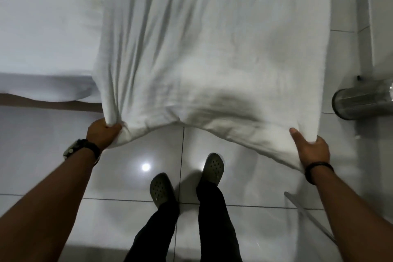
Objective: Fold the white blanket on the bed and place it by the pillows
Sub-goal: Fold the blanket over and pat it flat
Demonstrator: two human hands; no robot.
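The white blanket (208,49) stretches away from me, off the bed (42,27) at the left and out over the floor. My left hand (104,133) grips its near left corner, bunching the cloth. My right hand (310,149) pinches the near right corner, thumb on top. The near edge sags between my hands above the floor. No pillows are in view.
Glossy white floor tiles (127,176) lie under my feet, which wear dark perforated clogs (213,166). The bed's corner and a wooden base show at left. A metal cylindrical bin (359,103) stands at the right beside a white wall or door.
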